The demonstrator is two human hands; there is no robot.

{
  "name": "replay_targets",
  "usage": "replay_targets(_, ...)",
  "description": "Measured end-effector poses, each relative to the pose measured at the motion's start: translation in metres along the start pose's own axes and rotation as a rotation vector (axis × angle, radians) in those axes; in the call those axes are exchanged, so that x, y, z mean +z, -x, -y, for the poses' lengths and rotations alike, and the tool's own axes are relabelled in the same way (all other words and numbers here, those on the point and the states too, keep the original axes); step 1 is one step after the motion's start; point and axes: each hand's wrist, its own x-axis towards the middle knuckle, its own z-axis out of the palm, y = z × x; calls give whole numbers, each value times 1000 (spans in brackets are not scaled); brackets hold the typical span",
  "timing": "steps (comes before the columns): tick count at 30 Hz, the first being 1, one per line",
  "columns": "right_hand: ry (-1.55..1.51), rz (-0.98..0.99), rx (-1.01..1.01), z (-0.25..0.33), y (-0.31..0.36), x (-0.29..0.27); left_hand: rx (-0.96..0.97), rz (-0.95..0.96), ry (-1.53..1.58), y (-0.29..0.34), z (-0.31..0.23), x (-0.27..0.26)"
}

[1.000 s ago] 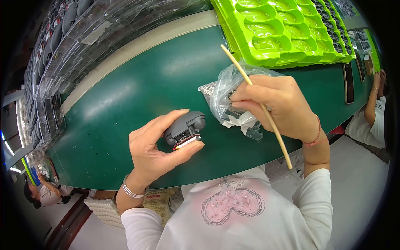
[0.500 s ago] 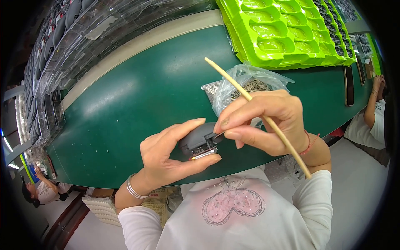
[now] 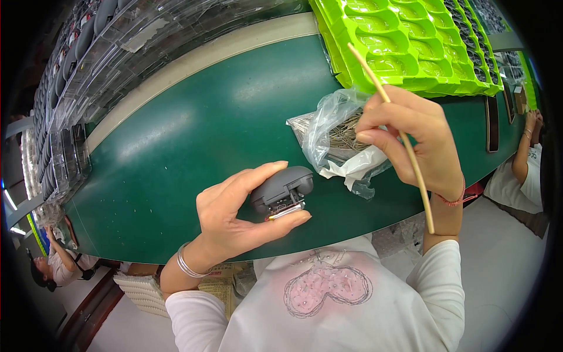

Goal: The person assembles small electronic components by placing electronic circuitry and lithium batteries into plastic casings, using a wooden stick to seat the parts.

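One grey part (image 3: pixel 282 192), one stick (image 3: pixel 392 129), one bag (image 3: pixel 337 138)

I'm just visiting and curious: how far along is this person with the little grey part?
Looks mid-job. The left hand holds the small grey plastic housing, metal fittings showing underneath. The right hand holds a thin wooden stick and reaches to the clear plastic bag of thin metal pins. The bright green moulded trays behind show empty pockets, so plenty seems left.

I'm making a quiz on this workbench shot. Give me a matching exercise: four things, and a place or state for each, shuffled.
Things:
1. grey part
2. thin stick
3. clear bag
4. green trays

Places or states:
A. stacked at the table's far edge
B. lying on the green table, full of thin pins
C. pinched in the left hand
D. held in the right hand

Pairs: 1-C, 2-D, 3-B, 4-A
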Motion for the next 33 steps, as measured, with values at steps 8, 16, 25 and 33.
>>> replay_targets(8, 139, 70, -54, -5, 0, -1, -32, 14, 26, 0, -1, 3)
replay_targets(16, -405, -197, -191, 23, 3, 38, 109, 46, -15, -5, -12, -1)
replay_targets(25, -485, -229, -215, 19, 13, 63, 88, 85, 23, -3, -13, -2)
replay_targets(33, -375, -177, -181, 18, 11, 60, 44, 14, 27, -2, -10, -3)
